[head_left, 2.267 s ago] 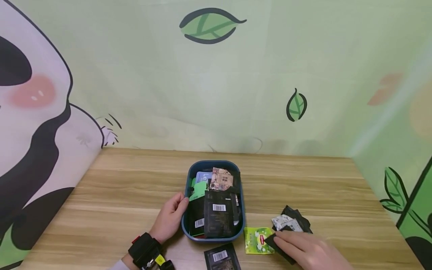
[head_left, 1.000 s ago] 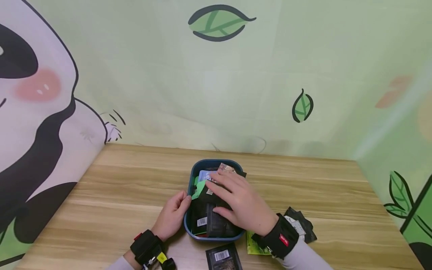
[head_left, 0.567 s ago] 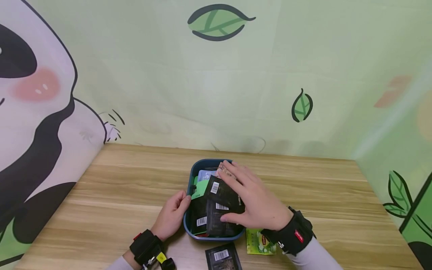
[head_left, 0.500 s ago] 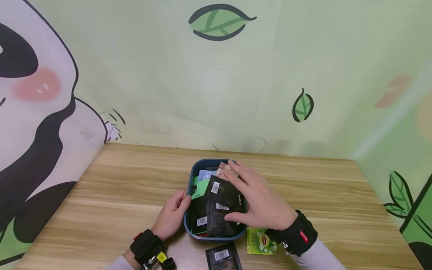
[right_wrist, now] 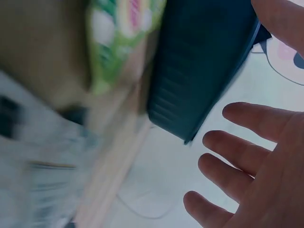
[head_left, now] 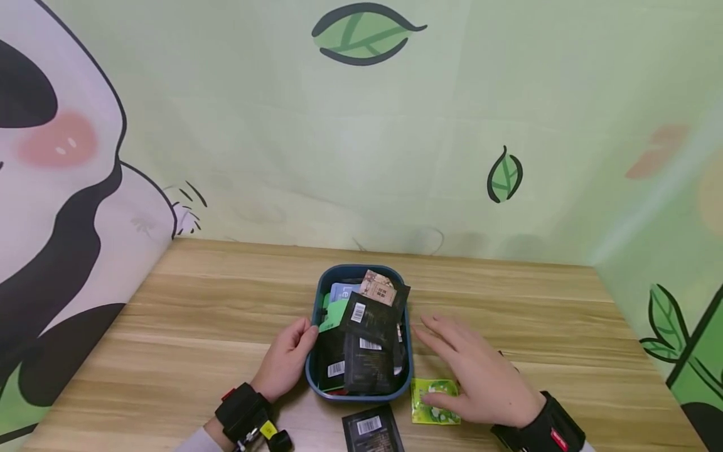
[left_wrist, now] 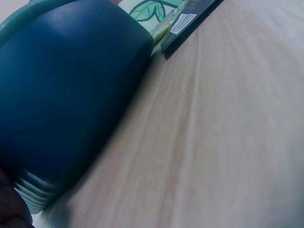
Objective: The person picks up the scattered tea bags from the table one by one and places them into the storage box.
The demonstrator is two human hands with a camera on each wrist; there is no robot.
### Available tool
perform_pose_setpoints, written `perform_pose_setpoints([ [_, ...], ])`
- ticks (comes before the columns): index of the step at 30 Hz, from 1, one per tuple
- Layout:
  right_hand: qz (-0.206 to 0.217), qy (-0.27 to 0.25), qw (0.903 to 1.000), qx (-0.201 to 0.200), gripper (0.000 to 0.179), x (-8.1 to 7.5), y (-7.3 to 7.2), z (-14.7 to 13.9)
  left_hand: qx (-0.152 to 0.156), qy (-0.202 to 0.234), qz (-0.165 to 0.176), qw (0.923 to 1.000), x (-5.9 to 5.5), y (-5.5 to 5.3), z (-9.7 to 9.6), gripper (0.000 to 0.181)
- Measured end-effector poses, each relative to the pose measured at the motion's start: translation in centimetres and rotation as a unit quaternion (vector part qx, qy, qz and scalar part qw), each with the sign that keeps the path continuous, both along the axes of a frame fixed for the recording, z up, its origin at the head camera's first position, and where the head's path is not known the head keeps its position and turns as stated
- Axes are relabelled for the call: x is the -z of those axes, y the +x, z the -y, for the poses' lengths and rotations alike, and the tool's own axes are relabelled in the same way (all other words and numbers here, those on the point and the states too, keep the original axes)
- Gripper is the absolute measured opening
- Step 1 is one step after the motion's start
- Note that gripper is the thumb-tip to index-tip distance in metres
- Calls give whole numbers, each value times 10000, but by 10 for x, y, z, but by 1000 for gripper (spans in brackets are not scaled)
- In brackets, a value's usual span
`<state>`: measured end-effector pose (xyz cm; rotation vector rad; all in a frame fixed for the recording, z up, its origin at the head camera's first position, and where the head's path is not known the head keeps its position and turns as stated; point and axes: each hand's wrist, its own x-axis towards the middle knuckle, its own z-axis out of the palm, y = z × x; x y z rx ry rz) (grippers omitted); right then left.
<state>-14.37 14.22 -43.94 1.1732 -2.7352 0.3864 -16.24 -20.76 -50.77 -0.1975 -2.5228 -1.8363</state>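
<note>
A dark blue plastic bin (head_left: 408, 376) stands on the table, filled with small packets. My left hand (head_left: 285, 361) grips its left rim; in the left wrist view the bin's outer wall (left_wrist: 71, 80) fills the upper left. On top of the pile lies a black sachet (head_left: 373, 317) with a barcode, tilted over other black sachets. My right hand (head_left: 480, 373) hovers right of the bin, fingers spread and holding nothing. Its thumb passes above a green-yellow tea sachet (head_left: 420, 402). In the right wrist view, the spread fingers (right_wrist: 232, 152) point towards the bin's wall (right_wrist: 190, 71).
Another black sachet (head_left: 373, 430) lies in front of the bin at the table's near edge. My right hand hides most of a small pile of packets; a blurred silvery packet (right_wrist: 42, 175) shows in the right wrist view. A printed backdrop (head_left: 271, 157) borders the wooden table (head_left: 226, 295).
My right hand carried a black sachet from the right into the bin, let it go on the pile, and drew back right and nearer. My left hand stayed on the rim.
</note>
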Motion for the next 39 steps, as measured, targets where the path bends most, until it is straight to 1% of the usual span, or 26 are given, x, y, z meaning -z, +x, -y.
perform_pose_setpoints([
  [4, 205, 170, 9996, -4, 82, 8, 13, -9, 6, -11, 45, 10000, -1, 0, 0, 27],
  [7, 456, 322, 9984, -77, 78, 13, 20, -13, -2, -38, 53, 10000, -1, 0, 0, 28],
  [9, 722, 440, 9964, -109, 75, 15, 23, -14, -9, -50, 72, 10000, -2, 1, 0, 29],
  [10, 930, 504, 9943, -106, 73, 15, 24, -14, -2, -33, 107, 9999, -2, 1, 0, 28],
  [11, 1117, 567, 9921, -107, 72, 15, 24, -14, 0, -48, 168, 9998, -4, 2, 0, 28],
  [12, 1279, 627, 9897, -109, 70, 15, 24, -13, 17, -50, 199, 9998, -9, 3, -1, 27],
  [14, 1592, 707, 9847, -98, 66, 15, 25, -12, 38, -32, 281, 9996, -11, 4, -1, 26],
  [16, 1776, 718, 9814, -140, 61, 15, 25, -11, 48, -26, 290, 9996, -11, 4, -1, 26],
  [18, 1701, 673, 9828, -268, 57, 16, 26, -12, 43, -2, 221, 9997, -9, 4, -1, 27],
  [19, 1675, 633, 9833, -315, 55, 16, 26, -12, 37, 14, 204, 9998, -5, 3, -1, 27],
  [21, 1587, 565, 9849, -406, 52, 16, 26, -11, 28, 27, 138, 9999, -2, 2, 0, 29],
  [27, 1310, 502, 9887, -530, 43, 18, 26, -9, 16, 97, 203, 9997, -3, 2, 1, 33],
  [31, 918, 586, 9914, -719, 36, 19, 27, -8, 20, 92, 259, 9996, -3, 2, 1, 34],
  [33, 771, 671, 9918, -765, 35, 18, 27, -7, 24, 89, 285, 9996, -3, 3, 2, 34],
  [36, 673, 812, 9912, -796, 35, 17, 28, -5, 35, 113, 319, 9994, -4, 3, 2, 32],
  [39, 478, 791, 9919, -875, 34, 16, 29, -3, 32, 114, 329, 9994, -5, 3, 2, 31],
])
